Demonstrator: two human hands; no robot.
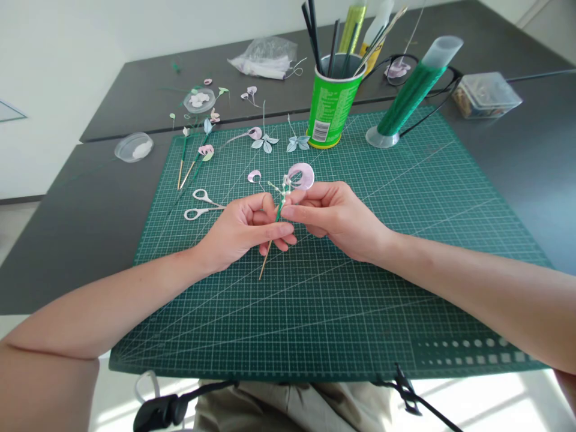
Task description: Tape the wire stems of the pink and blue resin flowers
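My left hand [245,230] is closed around a thin wooden stick [264,264] wrapped in green near its upper end. Small pale green and white bead-like stamens [284,187] fan out at the top of the stick. My right hand [337,213] pinches at the stick's top, where a lilac petal [304,175] with an open middle stands up; its stem is hidden by the fingers. A smaller lilac petal [254,176] lies just beyond my left hand. White-handled scissors [200,213] rest left of that hand, their blades partly behind it.
A green cutting mat [315,324] covers the near table. Beyond my hands stand a green can [333,108] of tools and a green tube [411,96]. Finished-looking flower sticks [184,156], blue flowers [265,143] and clear dishes [134,147] lie at the left and back. A plastic box [487,95] sits right.
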